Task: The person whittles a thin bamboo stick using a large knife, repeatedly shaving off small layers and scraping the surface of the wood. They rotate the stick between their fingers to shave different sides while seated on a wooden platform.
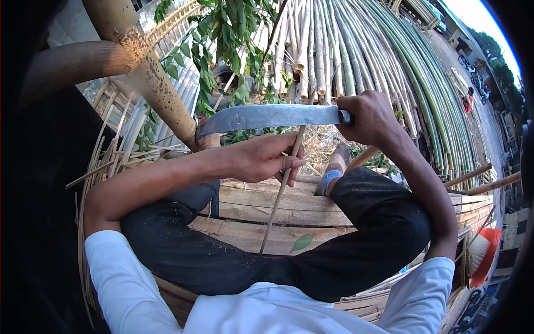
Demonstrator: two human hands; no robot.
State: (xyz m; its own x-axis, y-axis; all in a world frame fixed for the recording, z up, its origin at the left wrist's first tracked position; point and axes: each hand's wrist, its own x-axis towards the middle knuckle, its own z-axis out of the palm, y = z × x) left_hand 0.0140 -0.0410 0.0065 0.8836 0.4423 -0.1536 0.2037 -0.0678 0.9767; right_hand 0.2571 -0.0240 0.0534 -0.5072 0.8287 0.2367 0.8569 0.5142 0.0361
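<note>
My right hand (367, 118) is wrapped round the handle of a machete (272, 116), whose broad grey blade lies level across the view, pointing left. Below the blade, my left hand (270, 158) pinches a thin bamboo strip (276, 205) between thumb and fingers. The strip slants from my lap up to the blade, and its top end overlaps the lower edge of the machete near the handle side. My left forearm passes under the blade's tip.
I sit on a bamboo slat platform (245, 209) with a green leaf (302, 242) on it. Long bamboo poles (356, 50) lie ahead. A thick bamboo post (161, 94) stands at left beside split strips (103, 161). Leafy branches (228, 33) hang in front; an orange-and-straw hat (483, 256) is at right.
</note>
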